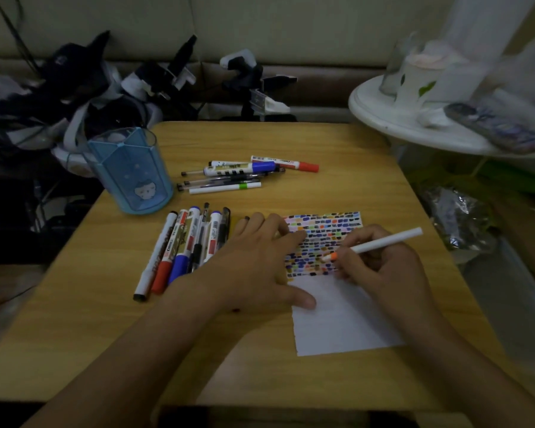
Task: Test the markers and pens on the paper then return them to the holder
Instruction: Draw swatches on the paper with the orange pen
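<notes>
My right hand grips a thin white marker with an orange tip, the tip down on the paper. The upper half of the sheet is filled with small coloured dashes. My left hand lies flat, fingers spread, pressing the paper's left edge. A row of several markers and pens lies just left of that hand. Another pile of several pens and markers lies farther back. The blue translucent holder stands at the table's back left.
The wooden table is small; its front edge is near my forearms. Dark cables and clutter crowd behind the holder. A white round stand with cups and a remote overhangs the back right corner.
</notes>
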Tool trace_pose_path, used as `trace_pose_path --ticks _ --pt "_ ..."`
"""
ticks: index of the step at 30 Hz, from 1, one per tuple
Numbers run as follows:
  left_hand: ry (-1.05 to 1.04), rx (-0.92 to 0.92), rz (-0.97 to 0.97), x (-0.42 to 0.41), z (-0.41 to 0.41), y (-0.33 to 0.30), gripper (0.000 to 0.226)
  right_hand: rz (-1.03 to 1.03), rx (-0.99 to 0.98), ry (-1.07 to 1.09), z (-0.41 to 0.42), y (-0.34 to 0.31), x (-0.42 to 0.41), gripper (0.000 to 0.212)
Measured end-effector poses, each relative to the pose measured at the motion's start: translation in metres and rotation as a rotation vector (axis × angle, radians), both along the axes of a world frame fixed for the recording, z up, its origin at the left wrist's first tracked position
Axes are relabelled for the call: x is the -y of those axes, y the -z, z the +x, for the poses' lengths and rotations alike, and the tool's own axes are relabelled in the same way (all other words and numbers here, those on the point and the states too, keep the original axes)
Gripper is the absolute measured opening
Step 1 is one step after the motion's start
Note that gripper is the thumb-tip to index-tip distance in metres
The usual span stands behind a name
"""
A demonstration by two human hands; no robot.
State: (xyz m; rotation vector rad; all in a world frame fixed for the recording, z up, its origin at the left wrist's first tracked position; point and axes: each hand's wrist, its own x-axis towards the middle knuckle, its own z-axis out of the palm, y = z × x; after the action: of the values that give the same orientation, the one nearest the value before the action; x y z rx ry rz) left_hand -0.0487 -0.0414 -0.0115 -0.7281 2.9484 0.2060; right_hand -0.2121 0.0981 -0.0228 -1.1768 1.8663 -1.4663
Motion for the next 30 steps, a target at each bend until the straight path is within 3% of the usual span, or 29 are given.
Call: trace_pose_path --ticks 4,8,10,13,18,22,30 --pt "-0.028 -0.060 -0.005 -0.005 0.006 -0.014 0.087 -0.019 0.048 0.007 0.001 -0.007 -0.001 0.004" --pt "-0.142 -0.315 0.186 -0.003 0.022 -0.024 0.049 -0.039 0.191 0.005 0.001 -0.015 0.000 0.002" --pt "-0.210 -0.422 0.291 -0.004 0.028 -0.029 0.048 -0.047 0.250 0.015 0.003 -0.018 0.001 0.010" --pt "-0.257 -0.494 0.284 -0.007 0.031 -0.037 0.040 -0.045 0.303 0.026 0.007 -0.022 0.002 0.009" --pt "-0.302 -0.480 0.401 -0.003 0.030 -0.042 0.052 -0.050 0.297 -0.044 0.015 -0.025 0.005 0.004" --pt "-0.353 -0.493 0.454 -0.004 0.032 -0.037 0.046 -0.061 0.335 -0.061 0.018 -0.027 0.011 0.005" --pt "-0.268 -0.493 0.430 -0.005 0.020 -0.031 0.025 -0.037 0.413 -0.030 0.016 -0.024 0.018 0.008"
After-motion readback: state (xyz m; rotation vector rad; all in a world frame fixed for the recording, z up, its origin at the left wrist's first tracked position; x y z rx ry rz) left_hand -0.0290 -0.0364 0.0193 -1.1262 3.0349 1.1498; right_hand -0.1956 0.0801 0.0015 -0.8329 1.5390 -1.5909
